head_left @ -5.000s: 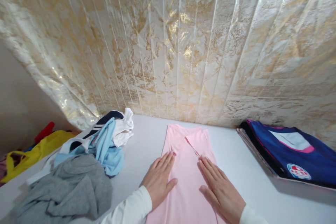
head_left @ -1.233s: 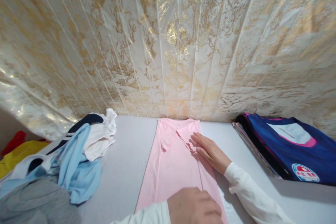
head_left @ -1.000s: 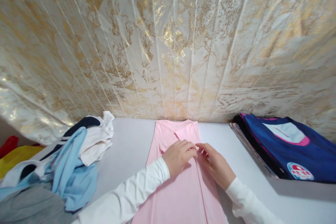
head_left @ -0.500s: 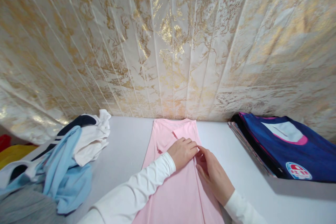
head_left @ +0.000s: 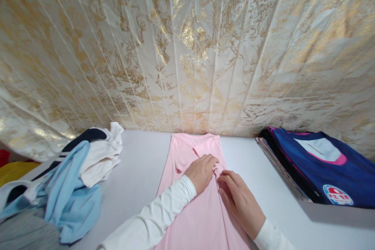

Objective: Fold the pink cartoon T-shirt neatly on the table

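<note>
A pink shirt [head_left: 199, 218] lies lengthwise on the white table, its sides folded inward and its sleeves laid over the upper part. My left hand [head_left: 201, 174] rests on the folded layers, fingers curled on a small bunch of cloth by the right-hand fold. Just to the right and nearer to me, my right hand [head_left: 240, 199] holds the folded edge between thumb and bent fingers. Cloth under both palms is hidden.
To the left lies a loose heap of clothes: a light blue garment [head_left: 76, 203], a white one [head_left: 101, 160] and a grey one [head_left: 26, 230]. A neat stack topped by a navy shirt [head_left: 316, 175] sits at the right. A gold-patterned curtain [head_left: 187, 66] hangs behind the table [head_left: 137, 164].
My left hand has shifted slightly left, and cloth now bunches at its fingertips. My right hand has moved a little toward me along the fold, apart from the left fingertips.
</note>
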The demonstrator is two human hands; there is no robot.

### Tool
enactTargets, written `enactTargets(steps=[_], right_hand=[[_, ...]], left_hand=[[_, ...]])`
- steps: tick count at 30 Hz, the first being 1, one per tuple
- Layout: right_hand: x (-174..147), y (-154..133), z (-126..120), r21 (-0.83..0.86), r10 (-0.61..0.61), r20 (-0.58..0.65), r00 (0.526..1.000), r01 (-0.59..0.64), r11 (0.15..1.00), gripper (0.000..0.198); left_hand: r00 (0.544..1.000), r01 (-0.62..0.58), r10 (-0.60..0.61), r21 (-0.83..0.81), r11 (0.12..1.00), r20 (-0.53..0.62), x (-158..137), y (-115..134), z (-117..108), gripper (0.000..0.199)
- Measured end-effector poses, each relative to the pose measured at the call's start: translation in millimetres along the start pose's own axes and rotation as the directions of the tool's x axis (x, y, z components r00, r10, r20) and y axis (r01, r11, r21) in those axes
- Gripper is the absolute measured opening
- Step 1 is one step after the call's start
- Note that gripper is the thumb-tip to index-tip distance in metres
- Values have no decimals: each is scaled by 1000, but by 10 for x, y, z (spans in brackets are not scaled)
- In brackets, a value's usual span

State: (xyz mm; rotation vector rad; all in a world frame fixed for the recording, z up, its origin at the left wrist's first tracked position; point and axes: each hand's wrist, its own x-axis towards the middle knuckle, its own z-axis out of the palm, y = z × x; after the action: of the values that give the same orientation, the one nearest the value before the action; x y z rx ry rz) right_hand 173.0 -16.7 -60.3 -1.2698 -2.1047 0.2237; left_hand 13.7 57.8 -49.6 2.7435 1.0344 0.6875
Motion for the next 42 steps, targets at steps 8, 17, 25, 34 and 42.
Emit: enactTargets(steps=[8,17,25,34,42], right_hand=[[28,10,17,-33,-12,-31,999,11,999,28],[75,28,4,-90,-9,34,999,12,996,30],[354,84,17,-124,218,8,976,-215,969,8],[567,47,76,-385,363,72,929,-309,869,10],[482,121,85,-363,317,49,947,-279,889,3]], left_hand=[[989,130,-136,-95,987,-63,36,-47,36,12],[990,115,-125,-141,983,-61,25,-60,42,14],[990,112,-124,-155,982,-70,49,-95,70,19],[988,130,-140,-150,980,-61,67,-120,86,19],[990,113,-120,-99,989,-67,59,-82,75,7]])
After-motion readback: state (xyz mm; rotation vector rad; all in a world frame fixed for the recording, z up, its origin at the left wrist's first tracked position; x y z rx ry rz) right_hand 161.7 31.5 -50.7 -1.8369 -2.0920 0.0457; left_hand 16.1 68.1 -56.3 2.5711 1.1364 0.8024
